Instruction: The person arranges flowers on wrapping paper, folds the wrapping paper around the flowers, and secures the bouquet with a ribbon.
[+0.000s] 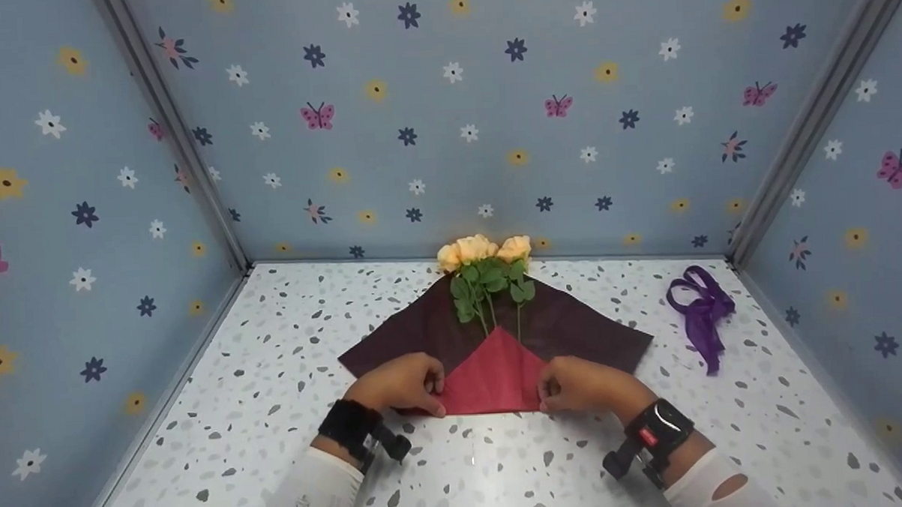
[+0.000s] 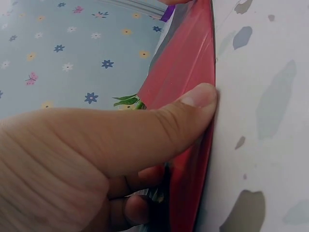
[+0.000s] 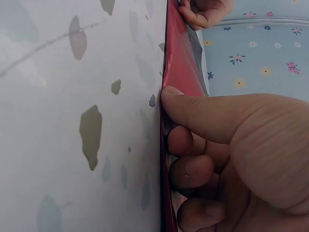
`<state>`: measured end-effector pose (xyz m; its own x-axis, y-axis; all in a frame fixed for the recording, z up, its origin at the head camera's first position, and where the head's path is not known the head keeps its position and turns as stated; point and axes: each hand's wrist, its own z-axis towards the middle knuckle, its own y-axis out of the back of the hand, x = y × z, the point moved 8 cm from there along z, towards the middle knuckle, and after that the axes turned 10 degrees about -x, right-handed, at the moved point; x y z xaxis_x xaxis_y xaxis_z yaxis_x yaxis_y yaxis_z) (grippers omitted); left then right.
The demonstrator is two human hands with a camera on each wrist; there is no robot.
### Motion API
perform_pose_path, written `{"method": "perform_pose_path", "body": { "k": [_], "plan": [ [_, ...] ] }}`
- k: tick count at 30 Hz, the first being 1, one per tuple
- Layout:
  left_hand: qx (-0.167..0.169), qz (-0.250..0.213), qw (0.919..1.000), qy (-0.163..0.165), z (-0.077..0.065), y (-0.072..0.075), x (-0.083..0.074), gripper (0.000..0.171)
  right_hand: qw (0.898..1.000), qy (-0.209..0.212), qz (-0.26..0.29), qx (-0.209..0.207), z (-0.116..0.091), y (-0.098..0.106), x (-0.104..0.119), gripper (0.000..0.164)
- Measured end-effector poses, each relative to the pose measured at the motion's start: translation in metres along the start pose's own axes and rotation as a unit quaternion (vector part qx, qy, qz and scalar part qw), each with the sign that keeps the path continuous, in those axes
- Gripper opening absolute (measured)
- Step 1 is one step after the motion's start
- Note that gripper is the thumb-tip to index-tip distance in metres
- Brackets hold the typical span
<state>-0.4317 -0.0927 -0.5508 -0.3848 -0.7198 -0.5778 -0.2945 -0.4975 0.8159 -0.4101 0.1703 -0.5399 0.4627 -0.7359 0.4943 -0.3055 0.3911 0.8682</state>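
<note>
A sheet of wrapping paper [image 1: 405, 330], dark maroon on its upper face, lies on the table with its near corner folded up into a red triangular flap [image 1: 493, 376]. Peach roses [image 1: 475, 249] with green leaves lie on it, blooms at the far edge; the flap covers the lower stem ends. My left hand [image 1: 403, 383] grips the fold at its left end, thumb [image 2: 193, 104] along the crease. At the other end my right hand [image 1: 587, 384] pinches the same fold, thumb [image 3: 181, 104] at the edge and the other fingers curled over the paper.
A purple ribbon [image 1: 701, 312] lies in a loose heap on the right of the speckled white table [image 1: 260, 365]. Blue flowered panels [image 1: 447, 133] stand behind and on both sides, joined by grey metal posts [image 1: 185, 150].
</note>
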Motion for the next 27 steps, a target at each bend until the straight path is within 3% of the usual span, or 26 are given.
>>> {"method": "perform_pose_path", "body": {
  "k": [9, 20, 27],
  "plan": [
    [0.003, 0.003, 1.0000, -0.001, -0.003, 0.003, -0.005, 0.032, 0.998, -0.044, 0.024, 0.025, -0.015, 0.011, -0.023, 0.014],
    [0.005, 0.015, 0.9999, 0.004, -0.001, 0.002, -0.002, 0.032, 0.994, -0.103, 0.016, 0.037, -0.037, 0.030, -0.071, 0.016],
    [0.012, 0.022, 0.9995, 0.018, -0.007, 0.012, 0.008, 0.034, 0.993, -0.103, 0.042, 0.036, -0.042, 0.032, -0.078, 0.018]
  ]
}}
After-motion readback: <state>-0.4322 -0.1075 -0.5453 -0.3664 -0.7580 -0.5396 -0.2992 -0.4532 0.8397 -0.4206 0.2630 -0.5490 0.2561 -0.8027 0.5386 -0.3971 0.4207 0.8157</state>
